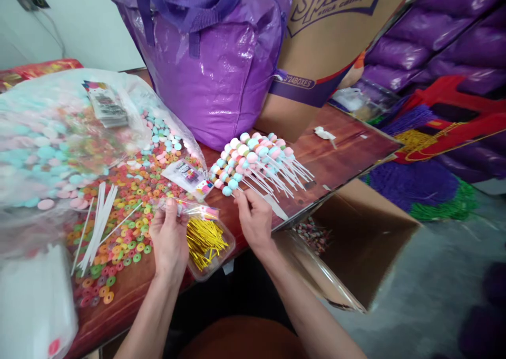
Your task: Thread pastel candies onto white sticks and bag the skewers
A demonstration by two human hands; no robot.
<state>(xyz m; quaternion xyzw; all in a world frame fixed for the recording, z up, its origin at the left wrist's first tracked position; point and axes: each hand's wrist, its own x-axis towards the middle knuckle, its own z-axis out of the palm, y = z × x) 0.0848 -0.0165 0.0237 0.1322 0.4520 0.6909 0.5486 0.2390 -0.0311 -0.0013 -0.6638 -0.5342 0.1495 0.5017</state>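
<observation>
My left hand (169,238) pinches a small clear plastic bag (200,210) with a colourful printed end, held above an open clear tub (231,238) of gold twist ties (205,240). My right hand (255,216) is closed at the near end of a pile of candy sticks (253,156), its thumb and finger on the stick of the nearest one. Pink, blue and white candy balls are threaded on these white sticks. A printed plastic packet (187,177) lies between the hands, farther back. Ring candies (134,227) and loose white sticks (98,227) lie left of my left hand.
A large plastic bag of pastel candies (43,148) covers the table's left side. Behind stand a purple bag (209,74) and a "stick candy" carton (304,64). An open cardboard box (367,243) sits below the table's right edge. Clear sleeves (35,301) lie front left.
</observation>
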